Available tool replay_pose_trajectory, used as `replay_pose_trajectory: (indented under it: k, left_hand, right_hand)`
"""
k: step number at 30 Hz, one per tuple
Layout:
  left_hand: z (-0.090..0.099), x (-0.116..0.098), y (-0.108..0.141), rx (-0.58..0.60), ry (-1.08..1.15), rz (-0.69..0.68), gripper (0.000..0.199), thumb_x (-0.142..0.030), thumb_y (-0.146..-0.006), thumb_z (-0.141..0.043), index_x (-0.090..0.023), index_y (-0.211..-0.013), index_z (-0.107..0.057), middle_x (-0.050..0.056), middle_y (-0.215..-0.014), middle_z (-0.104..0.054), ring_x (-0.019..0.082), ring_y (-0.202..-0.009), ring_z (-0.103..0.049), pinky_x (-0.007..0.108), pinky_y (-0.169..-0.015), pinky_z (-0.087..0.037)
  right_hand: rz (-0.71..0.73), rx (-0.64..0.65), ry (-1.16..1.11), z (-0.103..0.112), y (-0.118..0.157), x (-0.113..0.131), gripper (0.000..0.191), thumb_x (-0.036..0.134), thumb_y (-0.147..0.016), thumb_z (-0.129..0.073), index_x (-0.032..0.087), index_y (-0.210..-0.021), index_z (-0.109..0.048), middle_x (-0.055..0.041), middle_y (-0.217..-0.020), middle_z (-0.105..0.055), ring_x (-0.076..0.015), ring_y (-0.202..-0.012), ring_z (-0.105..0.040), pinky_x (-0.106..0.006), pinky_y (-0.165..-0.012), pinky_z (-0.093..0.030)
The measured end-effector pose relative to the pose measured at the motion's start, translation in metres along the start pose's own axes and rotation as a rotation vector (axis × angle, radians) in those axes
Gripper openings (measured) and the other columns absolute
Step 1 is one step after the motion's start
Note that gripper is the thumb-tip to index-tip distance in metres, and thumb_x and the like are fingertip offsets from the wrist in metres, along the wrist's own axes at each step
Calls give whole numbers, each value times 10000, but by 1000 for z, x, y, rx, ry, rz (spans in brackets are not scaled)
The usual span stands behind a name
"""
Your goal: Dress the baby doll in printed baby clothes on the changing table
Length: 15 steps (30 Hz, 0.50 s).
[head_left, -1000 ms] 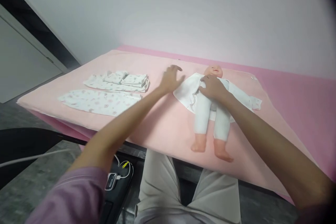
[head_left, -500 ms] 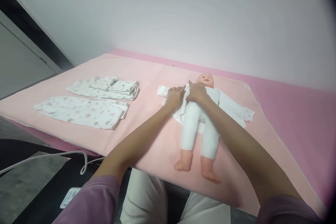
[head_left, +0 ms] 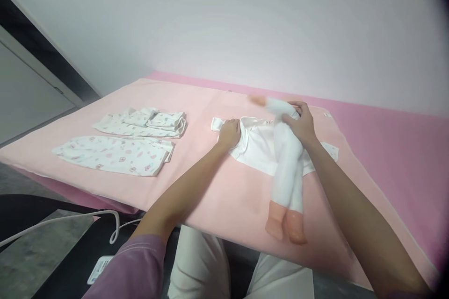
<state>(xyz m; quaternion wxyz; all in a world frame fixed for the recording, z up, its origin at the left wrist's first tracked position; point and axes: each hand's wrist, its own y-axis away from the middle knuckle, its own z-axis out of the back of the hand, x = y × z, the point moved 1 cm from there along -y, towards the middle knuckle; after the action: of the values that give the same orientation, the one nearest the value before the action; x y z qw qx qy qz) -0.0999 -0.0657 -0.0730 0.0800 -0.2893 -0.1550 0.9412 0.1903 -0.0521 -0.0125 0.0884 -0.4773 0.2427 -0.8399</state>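
Note:
A baby doll [head_left: 287,159] with a white cloth body is tipped onto its side, its head hidden and one raised arm blurred. My right hand [head_left: 301,121] grips the doll's upper body. Beneath the doll, a white baby shirt [head_left: 256,149] lies spread open on the pink mat, its patterned cuffs to either side. My left hand [head_left: 229,133] is closed on the left part of the shirt, near its sleeve.
Folded patterned baby clothes [head_left: 143,121] lie at the left of the pink mat [head_left: 203,182], with a patterned garment [head_left: 115,154] in front of them. A white cable [head_left: 87,214] hangs below the table's front left edge. A pale wall rises behind.
The doll has turned from its back onto its side and shifted right, uncovering the shirt's middle. My right hand has moved right with it. My left hand stays at the shirt's left side.

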Motion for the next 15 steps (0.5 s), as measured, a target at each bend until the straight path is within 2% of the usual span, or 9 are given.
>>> replay_pose_trajectory:
  k: [3, 6, 8, 11, 13, 15]
  left_hand:
    - [-3, -2, 0, 8, 13, -47, 414, -292, -1152, -378, -207, -1122, -783, 157, -1288, -777, 350, -1254, -669, 537, -1180, -488]
    - [-5, 0, 0, -60, 140, -46, 432, -368, -1148, -406, -207, -1396, -721, 156, -1445, -725, 350, -1357, -638, 557, -1238, -466]
    - [-4, 2, 0, -175, 300, -52, 547, -410, -1111, -490, -202, -1614, -544, 174, -1591, -624, 335, -1396, -624, 537, -1233, -487]
    - [-1, 3, 1, -405, 436, -144, 880, -551, -1071, -567, -213, -1789, -184, 213, -1728, -448, 321, -1498, -560, 506, -1246, -490]
    - [2, 0, 5, -538, 424, -199, 1008, -660, -1069, -553, -223, -1808, -25, 228, -1751, -393, 328, -1597, -470, 516, -1301, -437]
    - [3, -3, 9, -601, 377, -187, 1023, -699, -1076, -537, -241, -1808, 13, 229, -1762, -382, 335, -1642, -419, 538, -1342, -380]
  right_hand:
    - [-71, -10, -82, 16, 1, -5, 474, 374, -755, -752, 244, -1202, -663, -69, -1263, -762, -317, -1185, -700, -488, -1078, -549]
    - [-53, 53, -45, 13, 0, 2, 503, 398, -744, -786, 232, -1212, -703, -72, -1292, -774, -334, -1220, -697, -511, -1132, -524]
    - [-14, 153, 3, 2, -1, 11, 562, 401, -746, -805, 220, -1272, -726, -91, -1356, -774, -351, -1287, -685, -525, -1182, -502]
    - [34, 314, 59, -18, -2, 22, 566, 391, -796, -785, 201, -1328, -740, -117, -1434, -766, -359, -1372, -665, -543, -1251, -465]
    - [69, 322, 78, -26, 2, 22, 496, 402, -863, -737, 197, -1315, -754, -129, -1448, -765, -353, -1388, -664, -550, -1271, -451]
    - [104, 243, 100, -26, 9, 17, 429, 436, -930, -689, 197, -1277, -769, -146, -1413, -774, -350, -1366, -675, -551, -1260, -463]
